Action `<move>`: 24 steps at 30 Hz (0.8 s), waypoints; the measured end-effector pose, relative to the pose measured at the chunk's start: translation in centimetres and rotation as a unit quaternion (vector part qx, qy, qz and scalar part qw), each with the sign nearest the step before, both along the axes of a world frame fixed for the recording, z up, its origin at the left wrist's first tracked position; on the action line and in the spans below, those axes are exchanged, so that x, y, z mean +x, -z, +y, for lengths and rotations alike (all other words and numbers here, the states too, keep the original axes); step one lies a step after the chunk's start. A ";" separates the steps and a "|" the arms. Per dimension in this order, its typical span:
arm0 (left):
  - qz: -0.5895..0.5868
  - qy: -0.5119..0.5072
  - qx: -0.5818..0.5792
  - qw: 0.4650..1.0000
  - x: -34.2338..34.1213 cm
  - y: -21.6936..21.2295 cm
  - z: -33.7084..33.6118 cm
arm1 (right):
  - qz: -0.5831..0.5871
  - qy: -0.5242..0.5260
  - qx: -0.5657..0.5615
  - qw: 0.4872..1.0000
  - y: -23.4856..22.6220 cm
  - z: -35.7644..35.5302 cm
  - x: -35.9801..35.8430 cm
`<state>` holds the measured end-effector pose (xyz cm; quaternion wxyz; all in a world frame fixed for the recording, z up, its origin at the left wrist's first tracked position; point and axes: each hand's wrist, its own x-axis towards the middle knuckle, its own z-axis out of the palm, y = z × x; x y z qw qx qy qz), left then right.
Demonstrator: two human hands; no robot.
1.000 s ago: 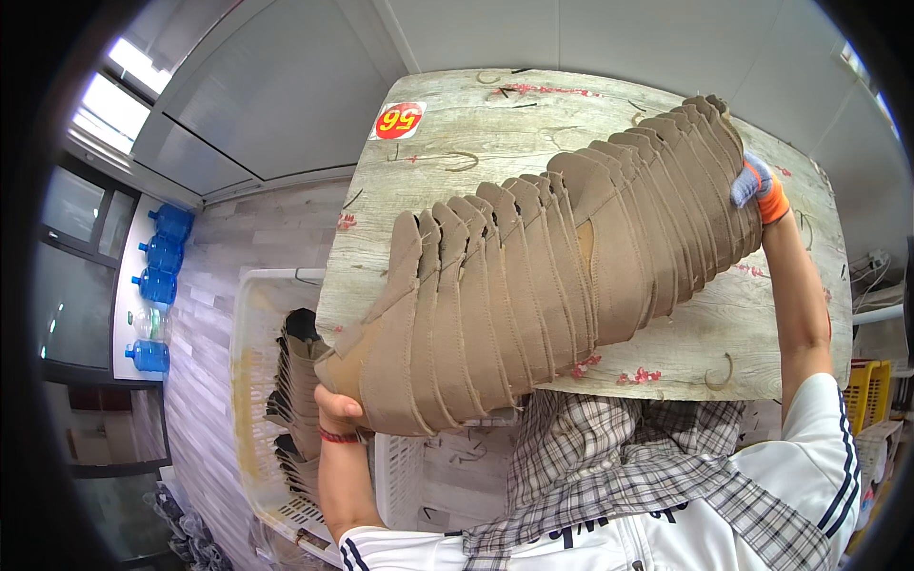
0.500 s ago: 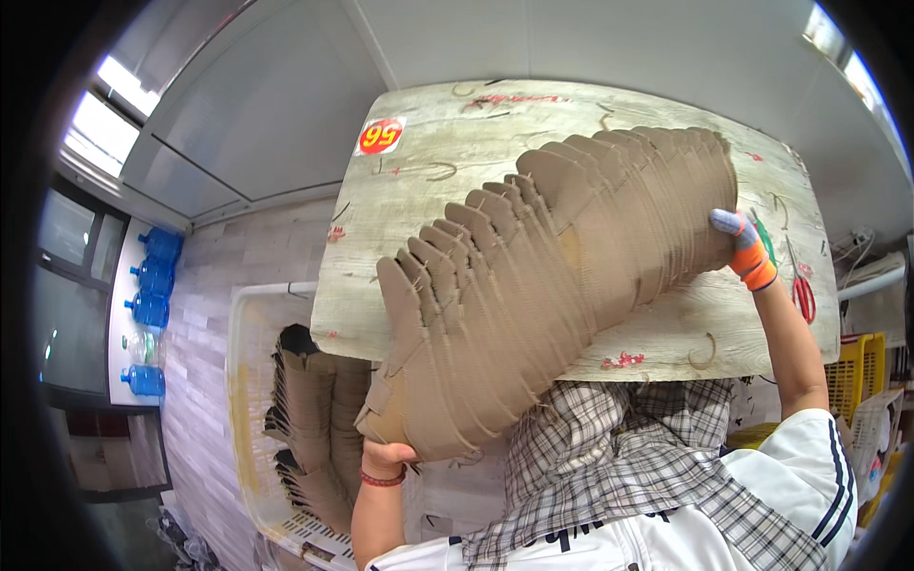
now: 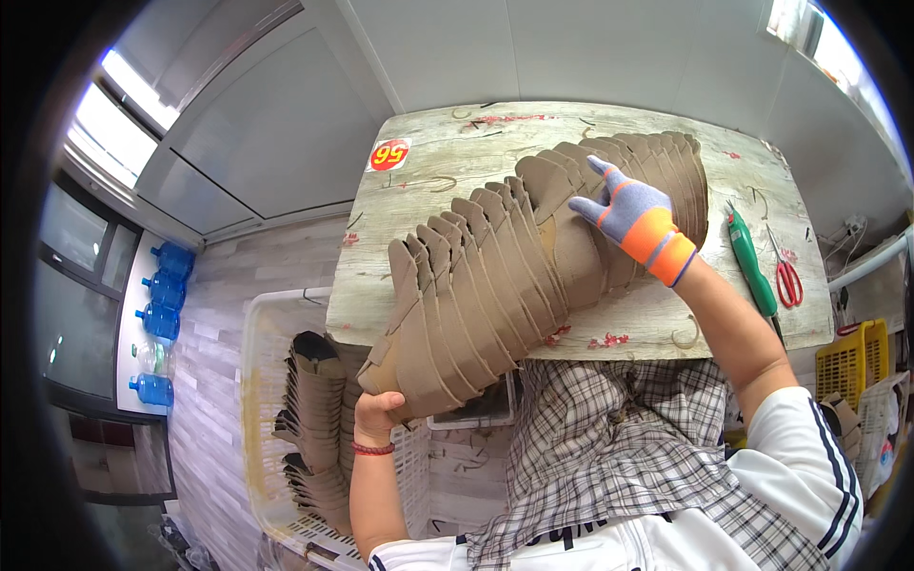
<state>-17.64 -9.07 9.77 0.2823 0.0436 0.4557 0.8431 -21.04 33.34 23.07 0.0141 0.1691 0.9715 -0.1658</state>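
Note:
A long row of nested brown shoe uppers [image 3: 476, 285] lies slantwise across the table, its left end jutting past the near edge. My bare left hand [image 3: 378, 411], with a red bracelet at the wrist, grips that left end, thumb on top and fingers hidden beneath. My right hand [image 3: 628, 209], in a grey and orange glove, is over the far-right part of the row, thumb and forefinger spread apart. Whether it touches the uppers I cannot tell. To its right lie a green-handled tool [image 3: 750, 262] and red-handled scissors [image 3: 787, 281].
The pale wood-look table [image 3: 428, 143] carries thread scraps and a round red sticker [image 3: 389, 154]. On the floor at left stands a white plastic basket [image 3: 255, 381] with more stacked uppers [image 3: 319, 400]. A yellow crate [image 3: 852, 362] is at right, and blue water bottles [image 3: 157, 321] line the far left.
My right hand has left the row's right end and moved left over the uppers, its fingers now spread. The row lies lower on the table, and its left-hand uppers are more fanned out.

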 end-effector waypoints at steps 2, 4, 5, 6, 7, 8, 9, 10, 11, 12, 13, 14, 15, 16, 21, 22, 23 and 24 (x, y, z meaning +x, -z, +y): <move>-0.010 -0.006 0.006 1.000 -0.4 0.4 -0.2 | 0.078 -0.019 0.025 0.996 2.1 -0.9 -0.4; -0.012 -0.011 0.009 1.000 -1.1 0.5 0.2 | 0.122 0.006 0.072 0.990 4.7 -2.4 -0.5; 0.012 -0.027 -0.009 1.000 -1.1 0.5 0.4 | 0.135 -0.006 0.064 0.989 5.0 -3.2 -0.7; 0.038 -0.023 -0.024 0.999 -1.4 0.0 0.9 | 0.140 -0.014 0.058 0.988 5.4 -3.7 -0.3; 0.064 -0.018 -0.039 0.997 -2.2 -0.9 1.5 | 0.146 -0.052 0.051 0.987 5.5 -3.7 -0.5; 0.086 -0.006 -0.052 0.995 -2.8 -2.1 2.0 | 0.145 -0.093 0.043 0.984 5.7 -3.8 -0.6; 0.077 0.029 -0.079 0.994 -3.2 -3.8 1.9 | 0.147 -0.132 0.057 0.979 5.8 -4.3 -0.5; 0.058 0.048 -0.082 0.994 -3.5 -4.0 1.2 | 0.150 -0.153 0.052 0.975 6.0 -4.5 0.0; 0.041 0.070 -0.073 0.994 -3.7 -4.3 0.9 | 0.159 -0.172 0.046 0.971 6.0 -4.4 0.0; 0.031 0.103 -0.061 0.992 -4.5 -4.9 1.2 | 0.173 -0.179 0.044 0.967 6.3 -3.8 0.0; 0.057 0.087 -0.073 0.992 -3.9 -5.4 1.6 | 0.221 -0.188 0.021 0.957 7.2 -3.0 0.1; 0.085 0.071 -0.081 0.991 -3.0 -5.8 2.8 | 0.255 -0.192 0.022 0.947 7.7 -2.4 -0.4; 0.111 0.056 -0.085 0.989 -1.9 -5.9 3.7 | 0.287 -0.196 0.026 0.937 8.1 -1.7 -0.7; 0.099 0.045 -0.117 0.987 -1.0 -5.9 3.9 | 0.311 -0.194 0.030 0.930 8.3 -1.1 0.0; 0.024 0.018 -0.030 0.999 -2.4 2.0 -0.7 | 0.231 -0.137 -0.270 0.925 6.4 -2.9 -1.1; 0.057 0.011 -0.019 0.998 -2.8 2.0 -0.3 | 0.230 -0.143 -0.293 0.917 6.4 -3.7 -1.0; 0.089 0.004 -0.005 0.996 -3.1 1.9 0.6 | 0.205 -0.118 -0.387 0.891 6.5 -3.7 -1.3; 0.120 0.002 0.007 0.993 -3.5 1.7 1.1 | 0.217 -0.115 -0.340 0.908 6.7 -3.6 -1.4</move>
